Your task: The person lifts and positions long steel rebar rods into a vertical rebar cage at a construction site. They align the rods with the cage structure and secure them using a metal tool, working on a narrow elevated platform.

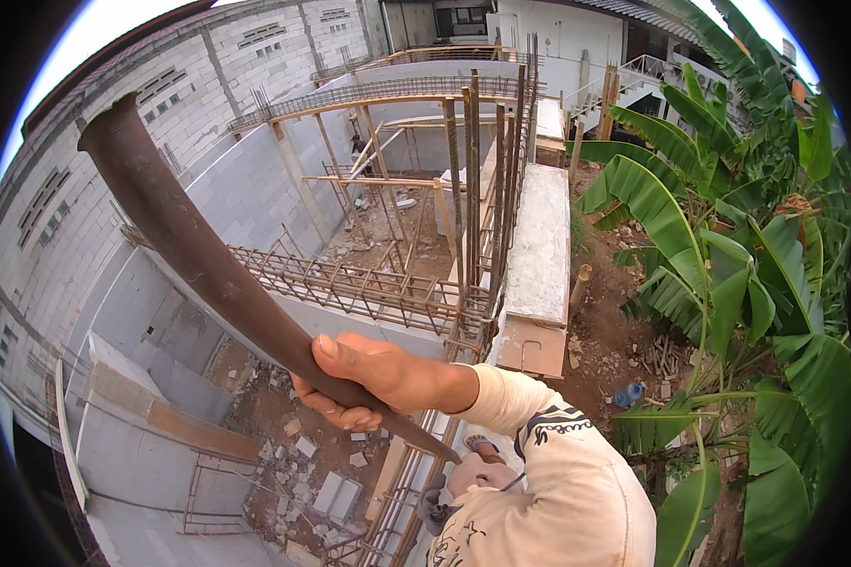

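Observation:
My right hand (373, 373), bare under a cream sleeve (577, 444), reaches across to the left. It is closed around a long dark brown pipe (208, 260), thumb on the upper side and fingers curled beneath. The pipe slants from a wide, uneven far end at upper left down to a narrow-looking near end close to my body. Near that end a sandalled foot (482, 446) shows on the wall top. A dark grey shape (435, 506) by my shirt is too unclear to name. I cannot make out my left hand.
Tied rebar beams (350, 283) and upright bars (482, 180) stand beside a concrete ledge (537, 255). Far below on the left lie broken blocks (336, 496) between grey block walls. Timber props (378, 142) rise farther back. Banana plants (728, 236) fill the right side.

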Demonstrator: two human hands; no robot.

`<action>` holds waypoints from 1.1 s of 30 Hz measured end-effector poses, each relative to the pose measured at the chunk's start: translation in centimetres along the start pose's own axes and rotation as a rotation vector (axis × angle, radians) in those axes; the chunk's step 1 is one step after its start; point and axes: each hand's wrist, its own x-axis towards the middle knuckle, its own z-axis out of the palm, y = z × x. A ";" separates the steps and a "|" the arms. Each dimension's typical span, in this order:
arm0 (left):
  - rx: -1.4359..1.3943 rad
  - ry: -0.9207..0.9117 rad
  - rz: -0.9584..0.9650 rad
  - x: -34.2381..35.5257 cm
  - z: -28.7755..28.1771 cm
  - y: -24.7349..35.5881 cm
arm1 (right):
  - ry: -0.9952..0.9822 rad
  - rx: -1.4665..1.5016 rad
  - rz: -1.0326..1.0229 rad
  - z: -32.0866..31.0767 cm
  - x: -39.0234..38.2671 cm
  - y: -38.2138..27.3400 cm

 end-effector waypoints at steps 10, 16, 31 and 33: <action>0.031 0.058 -0.232 -5.5 -7.4 -6.9 | -0.203 0.104 0.106 5.8 2.9 3.7; 0.136 0.041 -0.202 -6.2 -8.6 -6.1 | -0.307 0.200 0.065 7.6 3.0 3.4; 0.035 -0.001 -0.623 -20.1 -7.2 -8.9 | -0.856 0.475 -0.081 13.4 6.1 4.7; 0.062 -0.019 -0.758 -23.6 -6.7 -8.6 | -0.958 0.485 -0.063 15.7 6.6 6.1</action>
